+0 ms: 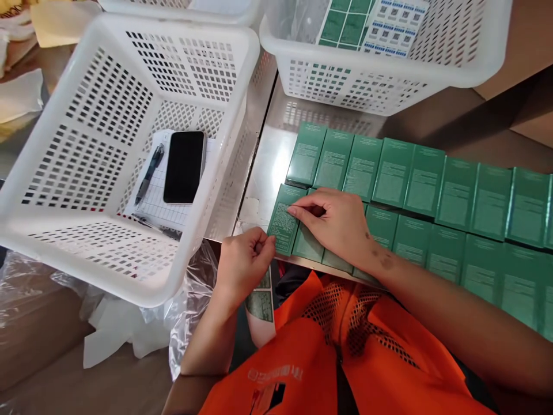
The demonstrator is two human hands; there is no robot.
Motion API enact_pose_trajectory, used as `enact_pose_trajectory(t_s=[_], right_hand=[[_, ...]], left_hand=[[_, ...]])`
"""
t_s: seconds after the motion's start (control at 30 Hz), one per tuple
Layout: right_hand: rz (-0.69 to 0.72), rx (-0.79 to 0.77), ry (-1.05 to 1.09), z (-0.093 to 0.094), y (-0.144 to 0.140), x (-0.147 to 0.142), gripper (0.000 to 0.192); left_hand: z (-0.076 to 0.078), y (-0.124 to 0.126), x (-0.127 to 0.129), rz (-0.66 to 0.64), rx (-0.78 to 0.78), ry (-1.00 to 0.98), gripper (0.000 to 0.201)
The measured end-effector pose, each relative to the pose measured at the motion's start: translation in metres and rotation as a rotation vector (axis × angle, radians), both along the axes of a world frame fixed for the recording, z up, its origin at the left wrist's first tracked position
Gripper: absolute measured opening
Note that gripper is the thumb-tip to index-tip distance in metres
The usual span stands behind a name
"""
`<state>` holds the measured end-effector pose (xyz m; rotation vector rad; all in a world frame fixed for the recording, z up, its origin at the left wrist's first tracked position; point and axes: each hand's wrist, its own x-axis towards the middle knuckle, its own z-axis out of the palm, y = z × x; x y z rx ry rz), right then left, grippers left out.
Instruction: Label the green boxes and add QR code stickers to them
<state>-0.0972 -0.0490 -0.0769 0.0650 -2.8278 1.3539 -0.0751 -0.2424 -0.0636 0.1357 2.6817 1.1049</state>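
Note:
A green box (290,245) at the left end of the front row bears a green printed label (284,220) with a dense pale pattern. My right hand (339,222) reaches across the row, thumb and forefinger pinched at the label's upper right edge. My left hand (246,259) is closed, its thumb and finger pinched by the label's lower left corner. Its fingertips partly hide what they grip. Below the left hand hangs a sheet of green labels (260,305), partly covered by that hand and the vest.
A back row of green boxes (365,167) lines the metal table (270,150). At left, a white basket (173,282) holds a phone (185,167), pens and paper. Another basket (345,86) behind holds label sheets (395,26). Clear plastic (190,311) hangs at lower left.

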Motion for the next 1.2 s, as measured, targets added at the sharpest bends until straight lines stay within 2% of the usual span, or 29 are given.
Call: enact_pose_trajectory(t_s=[0.1, 0.2, 0.23, 0.33, 0.4, 0.47, 0.5, 0.6, 0.63, 0.67, 0.73, 0.8, 0.87, 0.93, 1.0, 1.1, 1.13, 1.2], right_hand=[[-0.049, 0.007, 0.039, -0.006, -0.001, 0.001, 0.011], [-0.17, -0.033, 0.023, -0.011, 0.002, -0.003, 0.048], [-0.191, -0.065, -0.008, -0.012, 0.004, -0.005, 0.055], [-0.174, -0.255, -0.125, -0.003, 0.012, -0.003, 0.043], [-0.144, -0.415, -0.132, 0.01, 0.012, 0.012, 0.034], [-0.058, -0.535, -0.082, 0.023, 0.007, 0.037, 0.037], [0.024, -0.57, -0.072, 0.027, 0.003, 0.052, 0.044], [0.295, -0.599, -0.154, 0.027, -0.013, 0.09, 0.091], [0.331, -0.605, -0.183, 0.024, -0.017, 0.099, 0.099], [0.32, -0.617, -0.204, 0.02, -0.02, 0.104, 0.096], [0.179, -0.655, -0.223, 0.014, -0.022, 0.107, 0.073], [0.016, -0.691, -0.238, 0.012, -0.018, 0.103, 0.056], [-0.046, -0.683, -0.237, 0.014, -0.009, 0.096, 0.054], [-0.041, -0.606, -0.153, 0.018, -0.001, 0.089, 0.05], [-0.067, -0.432, 0.045, 0.021, 0.005, 0.085, 0.044], [-0.097, -0.136, 0.365, 0.025, 0.007, 0.081, 0.036], [-0.077, -0.083, 0.419, 0.027, 0.007, 0.081, 0.034], [-0.026, -0.086, 0.42, 0.028, 0.007, 0.081, 0.037]], left_hand=[[0.001, 0.0, -0.002, -0.023, -0.047, -0.023, 0.033], [0.003, -0.004, -0.003, -0.034, -0.12, -0.062, 0.039], [0.004, -0.007, -0.002, -0.028, -0.144, -0.07, 0.043], [0.008, -0.013, 0.003, 0.036, -0.155, -0.049, 0.05], [0.01, -0.013, 0.008, 0.177, -0.084, 0.038, 0.049], [0.011, -0.004, 0.012, 0.396, 0.062, 0.196, 0.047], [0.011, 0.002, 0.012, 0.506, 0.148, 0.284, 0.046], [0.011, 0.022, 0.009, 0.725, 0.367, 0.479, 0.046], [0.011, 0.026, 0.006, 0.763, 0.435, 0.514, 0.047], [0.012, 0.028, 0.004, 0.787, 0.513, 0.531, 0.047], [0.016, 0.024, 0.001, 0.759, 0.702, 0.462, 0.044], [0.02, 0.014, 0.001, 0.61, 0.857, 0.231, 0.039], [0.023, 0.001, 0.004, 0.422, 0.912, -0.052, 0.042], [0.025, -0.008, 0.009, 0.323, 0.904, -0.206, 0.052], [0.025, -0.012, 0.014, 0.308, 0.877, -0.22, 0.047], [0.027, -0.012, 0.023, 0.277, 0.839, -0.153, 0.02], [0.028, -0.012, 0.025, 0.262, 0.828, -0.133, 0.015], [0.029, -0.012, 0.027, 0.247, 0.816, -0.093, 0.013]])
